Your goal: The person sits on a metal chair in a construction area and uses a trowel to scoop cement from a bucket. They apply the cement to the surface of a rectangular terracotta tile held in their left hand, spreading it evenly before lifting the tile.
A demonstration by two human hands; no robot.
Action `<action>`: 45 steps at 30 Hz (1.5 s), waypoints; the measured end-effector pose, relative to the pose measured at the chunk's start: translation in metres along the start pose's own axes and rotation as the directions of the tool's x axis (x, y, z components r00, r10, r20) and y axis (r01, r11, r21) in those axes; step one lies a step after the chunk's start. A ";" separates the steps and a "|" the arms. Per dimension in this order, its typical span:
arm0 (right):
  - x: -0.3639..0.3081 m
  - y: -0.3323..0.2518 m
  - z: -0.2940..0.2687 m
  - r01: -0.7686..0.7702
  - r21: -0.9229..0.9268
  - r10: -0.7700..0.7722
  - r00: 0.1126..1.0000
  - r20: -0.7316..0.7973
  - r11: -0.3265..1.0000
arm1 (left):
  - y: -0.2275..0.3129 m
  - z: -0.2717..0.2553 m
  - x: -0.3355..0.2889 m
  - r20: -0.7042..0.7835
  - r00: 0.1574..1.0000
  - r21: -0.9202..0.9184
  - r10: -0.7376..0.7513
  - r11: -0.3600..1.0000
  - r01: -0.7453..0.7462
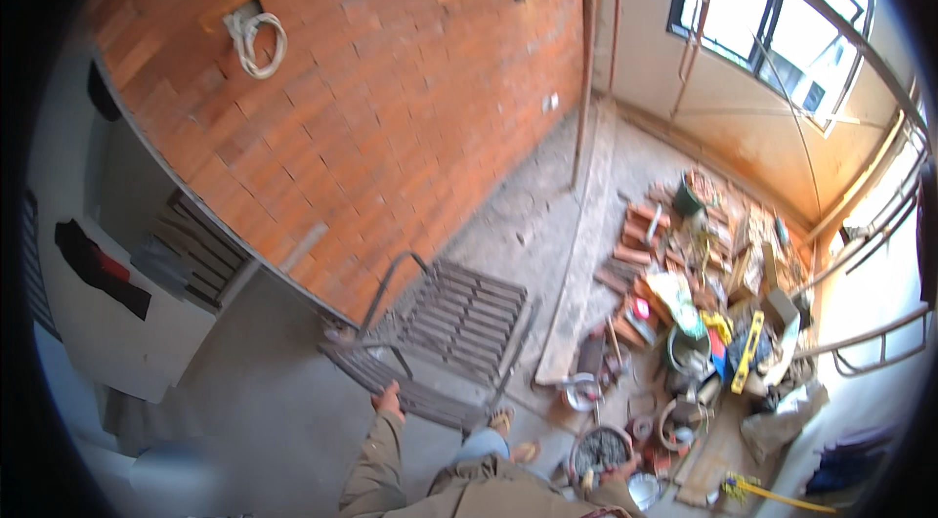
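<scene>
My left hand [388, 400] reaches forward in a tan sleeve and grips the near edge of a dark metal grille [459, 318]. The grille is made of parallel bars with a bent tube frame and lies low on the concrete floor beside the red brick wall [391, 98]. My right hand [630, 467] is at the rim of a round pan [598, 451] filled with grey rubble, low at my right side. The right hand is small and partly hidden, so its grip is unclear. My feet in sandals [502, 418] stand just behind the grille.
A heap of bricks, wood scraps, buckets, a yellow spirit level [749, 350] and bags fills the right side. A long plank [576, 264] lies on the floor, with poles leaning against the wall. A coiled white cable [256, 41] hangs from the brick wall. Railings run along the right edge.
</scene>
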State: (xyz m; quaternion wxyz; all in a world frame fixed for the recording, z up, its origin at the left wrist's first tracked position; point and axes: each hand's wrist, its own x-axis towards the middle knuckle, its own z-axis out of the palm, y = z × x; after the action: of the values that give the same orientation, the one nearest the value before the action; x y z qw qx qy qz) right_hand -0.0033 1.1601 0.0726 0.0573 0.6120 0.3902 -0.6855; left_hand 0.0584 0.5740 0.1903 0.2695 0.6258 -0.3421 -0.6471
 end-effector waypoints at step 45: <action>0.095 -0.103 0.064 -0.096 0.241 0.147 0.968 -0.203 0.966 | 0.121 0.269 -0.016 0.271 0.960 0.170 0.067 0.979 -0.117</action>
State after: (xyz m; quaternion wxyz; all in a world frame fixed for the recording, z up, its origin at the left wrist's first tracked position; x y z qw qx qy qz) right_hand -0.1344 1.2307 0.0330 -0.0147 0.7092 0.2741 -0.6494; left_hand -0.2171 0.5397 0.2902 0.1925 0.5397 -0.4620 -0.6769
